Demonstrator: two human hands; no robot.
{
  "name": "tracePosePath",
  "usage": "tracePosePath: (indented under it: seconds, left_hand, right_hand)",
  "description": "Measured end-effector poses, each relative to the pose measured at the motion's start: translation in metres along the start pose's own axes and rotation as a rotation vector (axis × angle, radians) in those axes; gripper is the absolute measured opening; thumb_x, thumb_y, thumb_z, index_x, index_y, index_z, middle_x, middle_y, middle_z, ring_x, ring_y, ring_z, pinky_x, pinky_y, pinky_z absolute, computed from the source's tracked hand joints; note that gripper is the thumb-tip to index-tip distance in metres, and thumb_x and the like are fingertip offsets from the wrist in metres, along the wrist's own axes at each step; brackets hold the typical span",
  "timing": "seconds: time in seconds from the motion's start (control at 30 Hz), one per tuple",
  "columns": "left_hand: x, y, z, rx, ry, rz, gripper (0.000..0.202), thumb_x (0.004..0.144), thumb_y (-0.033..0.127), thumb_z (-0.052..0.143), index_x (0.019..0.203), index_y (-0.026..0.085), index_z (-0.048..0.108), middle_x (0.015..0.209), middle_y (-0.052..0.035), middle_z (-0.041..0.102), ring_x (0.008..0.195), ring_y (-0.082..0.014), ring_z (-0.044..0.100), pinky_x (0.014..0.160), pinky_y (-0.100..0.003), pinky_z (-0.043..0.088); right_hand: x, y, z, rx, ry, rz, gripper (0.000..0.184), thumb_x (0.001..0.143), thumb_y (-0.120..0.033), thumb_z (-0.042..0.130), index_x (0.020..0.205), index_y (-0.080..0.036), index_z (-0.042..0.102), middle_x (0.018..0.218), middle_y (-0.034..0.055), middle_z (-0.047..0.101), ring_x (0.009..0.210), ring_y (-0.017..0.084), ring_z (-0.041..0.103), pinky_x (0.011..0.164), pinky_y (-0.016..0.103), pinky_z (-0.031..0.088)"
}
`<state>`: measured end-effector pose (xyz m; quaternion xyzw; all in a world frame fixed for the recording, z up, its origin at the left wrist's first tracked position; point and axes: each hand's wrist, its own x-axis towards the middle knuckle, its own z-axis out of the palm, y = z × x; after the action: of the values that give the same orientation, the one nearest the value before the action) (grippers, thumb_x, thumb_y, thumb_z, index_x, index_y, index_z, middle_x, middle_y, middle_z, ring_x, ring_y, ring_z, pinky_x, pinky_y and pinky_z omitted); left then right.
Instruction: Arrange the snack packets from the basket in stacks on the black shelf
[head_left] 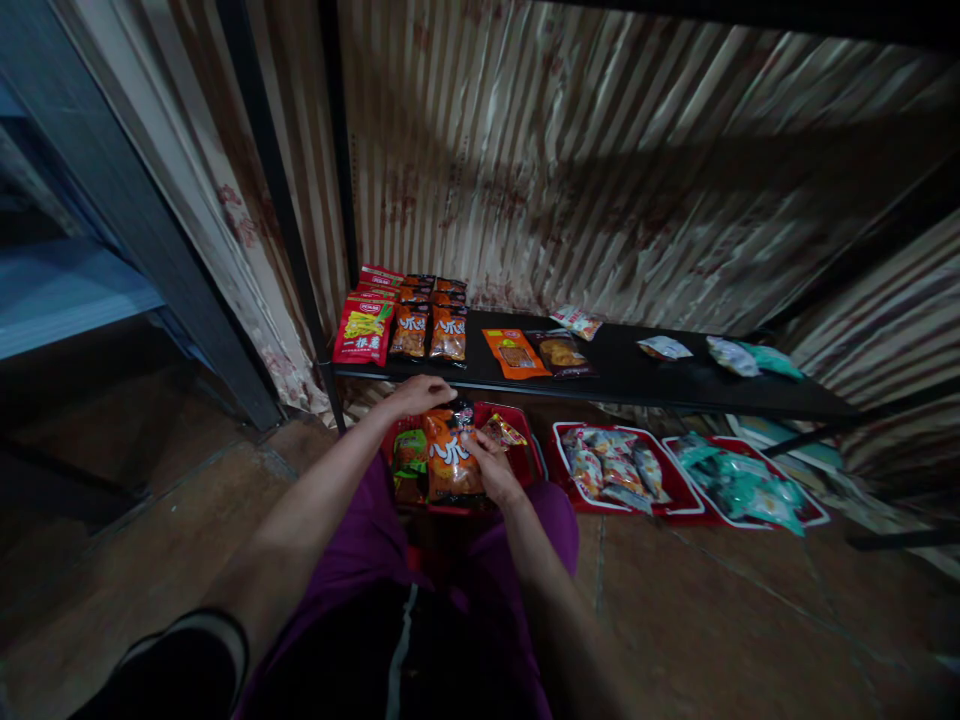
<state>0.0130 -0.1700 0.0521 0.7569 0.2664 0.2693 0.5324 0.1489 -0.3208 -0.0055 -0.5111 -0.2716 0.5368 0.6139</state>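
Observation:
An orange and black snack bag point(452, 468) is held upright over a red basket point(531, 448) in front of my knees. My right hand point(495, 468) grips its right side, thumb across the front. At the bag's top left corner is my left hand point(424, 396), its fingers bent together against the edge, just below the shelf front. Inside the basket lie a green-topped snack bag point(410, 452) and a red and yellow packet point(504, 430); the bag hides part of the contents.
On the black shelf point(622, 372) stand red snack bags point(365, 328) and rows of orange bags point(448, 333). An orange packet point(514, 353), a brown packet point(561, 353) and several others lie flat rightward. Two more red baskets hold white packets point(619, 465) and teal packets point(750, 490).

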Motion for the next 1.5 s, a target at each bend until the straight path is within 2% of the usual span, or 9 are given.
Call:
tracePosePath:
  seconds: [0.13,0.27,0.37,0.5,0.67,0.83,0.97,1.23,1.5]
  left_hand:
    - [-0.016,-0.013,0.005,-0.271,0.194,-0.102,0.036,0.066,0.05,0.07,0.076,0.015,0.068,0.076,-0.0033,0.068,0.074,-0.0165,0.06,0.071,-0.024,0.044]
    - [-0.032,-0.021,0.029,-0.582,0.195,-0.235,0.041,0.066,0.053,0.07,0.08,0.015,0.066,0.077,-0.0039,0.069,0.074,-0.0162,0.061,0.07,-0.026,0.046]
    - [-0.034,-0.017,0.044,-0.665,0.305,-0.218,0.039,0.065,0.05,0.072,0.081,0.015,0.066,0.079,-0.0042,0.069,0.074,-0.016,0.061,0.07,-0.025,0.046]
    - [-0.033,-0.007,0.052,-0.633,0.381,-0.214,0.033,0.067,0.046,0.072,0.078,0.016,0.066,0.074,-0.0021,0.068,0.068,-0.0146,0.06,0.063,-0.024,0.046]
    - [-0.036,-0.002,0.053,-0.583,0.373,-0.223,0.031,0.067,0.045,0.071,0.076,0.016,0.066,0.069,-0.0009,0.067,0.06,-0.0136,0.058,0.056,-0.023,0.043]
    - [-0.037,-0.007,0.053,-0.6,0.366,-0.175,0.035,0.067,0.048,0.071,0.079,0.015,0.067,0.08,-0.0042,0.07,0.074,-0.0166,0.062,0.068,-0.025,0.045]
    - [-0.044,-0.018,0.053,-0.65,0.35,-0.219,0.039,0.069,0.05,0.069,0.087,0.015,0.068,0.092,-0.0065,0.07,0.087,-0.0188,0.063,0.079,-0.027,0.045]
    - [-0.064,-0.034,0.063,-0.755,0.141,-0.308,0.045,0.063,0.044,0.077,0.095,0.015,0.067,0.094,-0.0067,0.07,0.086,-0.0201,0.065,0.079,-0.03,0.047]
    - [-0.06,-0.043,0.069,-0.75,0.362,-0.309,0.038,0.063,0.044,0.076,0.085,0.015,0.067,0.084,-0.0057,0.071,0.079,-0.0198,0.065,0.074,-0.03,0.05]
  right_hand:
    - [0.006,0.0,0.002,0.094,0.121,-0.067,0.038,0.059,-0.043,0.08,0.089,-0.021,0.069,0.077,-0.0001,0.073,0.067,0.018,0.067,0.061,0.027,0.053]
    - [0.006,-0.003,0.011,0.133,0.144,-0.08,0.039,0.057,-0.042,0.081,0.088,-0.021,0.069,0.077,-0.0002,0.073,0.067,0.018,0.068,0.063,0.029,0.054]
    - [0.003,-0.006,0.017,0.149,0.16,-0.086,0.036,0.058,-0.043,0.081,0.084,-0.02,0.068,0.078,0.0007,0.073,0.069,0.018,0.068,0.066,0.03,0.054]
    - [0.003,-0.015,0.019,0.144,0.207,-0.111,0.038,0.061,-0.048,0.077,0.085,-0.02,0.067,0.079,0.0017,0.073,0.074,0.02,0.068,0.063,0.029,0.054]
    - [0.011,-0.029,0.02,0.131,0.312,-0.173,0.03,0.06,-0.045,0.078,0.071,-0.022,0.063,0.068,-0.0024,0.071,0.061,0.015,0.065,0.055,0.025,0.051]
    - [0.021,-0.033,0.025,0.13,0.391,-0.174,0.027,0.058,-0.043,0.077,0.064,-0.022,0.062,0.059,-0.001,0.069,0.056,0.017,0.064,0.055,0.029,0.052]
    - [0.029,-0.035,0.025,0.158,0.466,-0.157,0.025,0.057,-0.039,0.079,0.062,-0.021,0.062,0.054,-0.0024,0.067,0.052,0.016,0.063,0.053,0.029,0.052]
    - [0.045,-0.04,0.016,0.174,0.504,-0.138,0.024,0.057,-0.032,0.081,0.063,-0.018,0.063,0.053,-0.003,0.065,0.047,0.014,0.06,0.05,0.028,0.052]
    - [0.026,-0.04,0.018,0.08,0.284,-0.011,0.03,0.065,-0.043,0.077,0.081,-0.02,0.067,0.071,0.0008,0.072,0.057,0.014,0.064,0.048,0.023,0.05]
